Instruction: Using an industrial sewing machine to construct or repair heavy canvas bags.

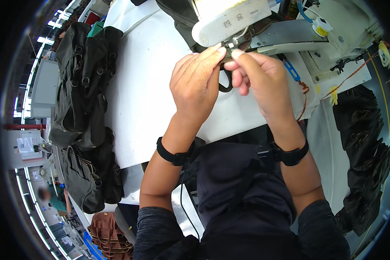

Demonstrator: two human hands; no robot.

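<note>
A dark bag (180,21) lies under the head of a white sewing machine (234,27), which hides part of it. Its metal-toothed zipper (226,61) curves past the presser foot (232,44). My left hand (196,82) is closed on the bag's edge left of the foot, fingers together and pointing toward it. With thumb and fingertips, my right hand (264,82) pinches the zipper edge just right of the foot. A dark strap loop (225,83) hangs between my hands. What lies under my fingertips is mostly hidden.
Dark bags (80,86) are piled on the left of the white table (136,99). More dark pieces (362,151) hang at the right. Below the pile are brown bags (110,234). A blue tool (291,68) lies beside the machine arm. Far left, a person (56,197) sits.
</note>
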